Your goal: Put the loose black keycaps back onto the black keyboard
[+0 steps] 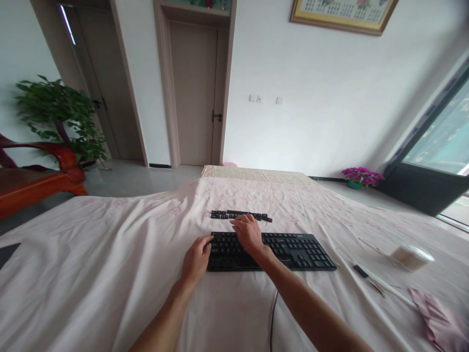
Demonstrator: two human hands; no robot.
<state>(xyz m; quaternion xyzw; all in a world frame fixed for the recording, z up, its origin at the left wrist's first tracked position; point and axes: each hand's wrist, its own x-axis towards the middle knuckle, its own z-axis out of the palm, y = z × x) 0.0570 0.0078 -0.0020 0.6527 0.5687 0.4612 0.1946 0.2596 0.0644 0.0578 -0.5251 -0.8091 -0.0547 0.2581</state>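
A black computer keyboard (304,252) lies on the cloth in front of me, its bottom rows bare of keycaps. My left hand (198,254) grips the keyboard's left edge, the thumb at the side and the fingers by its upper left corner. Just beyond the keyboard, loose black keycaps (219,214) lie in short rows, a long spacebar (237,212) among them. My right hand (249,232) reaches across the keyboard to these keycaps. Its fingers are bent close together at the near row; whatever they hold is hidden.
A pale floral cloth (146,234) covers the surface. To the right lie a clear round container (412,256), a black-handled tool (361,271) and a pink cloth (436,318). The keyboard cable (273,318) runs toward me. A wooden chair (44,181) stands at left.
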